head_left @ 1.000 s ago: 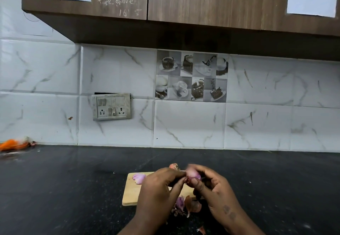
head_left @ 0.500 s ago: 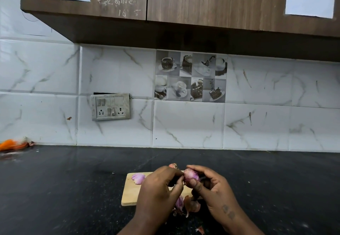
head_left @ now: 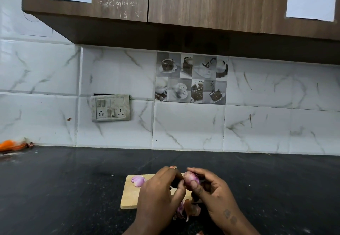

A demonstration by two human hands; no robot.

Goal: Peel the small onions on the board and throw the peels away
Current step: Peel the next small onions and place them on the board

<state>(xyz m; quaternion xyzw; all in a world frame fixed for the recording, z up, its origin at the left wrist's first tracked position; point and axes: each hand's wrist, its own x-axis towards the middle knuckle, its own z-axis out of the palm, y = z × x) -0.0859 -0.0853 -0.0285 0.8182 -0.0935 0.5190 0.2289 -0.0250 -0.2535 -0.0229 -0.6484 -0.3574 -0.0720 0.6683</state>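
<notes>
A small wooden board (head_left: pixel 129 194) lies on the black counter in front of me. My right hand (head_left: pixel 215 198) holds a small purple onion (head_left: pixel 190 178) above the board, thumb pressed on its front. The fingertips of my left hand (head_left: pixel 158 198) pinch at the onion's left side. A peeled pale-purple onion (head_left: pixel 138 180) rests on the board's far left corner. Another onion's tip (head_left: pixel 173 167) peeks out behind my left hand. Loose peels (head_left: pixel 187 210) lie at the board's near edge between my wrists.
The black counter (head_left: pixel 73 188) runs to a white tiled wall with a switch plate (head_left: pixel 110 108). Wooden cabinets (head_left: pixel 184 4) hang overhead. An orange scrap (head_left: pixel 11 145) lies at the far left by the wall. A small peel (head_left: pixel 199 232) lies near the bottom edge.
Both hands stay together over the board. The onion has turned a little in my right hand and shows more of its purple surface.
</notes>
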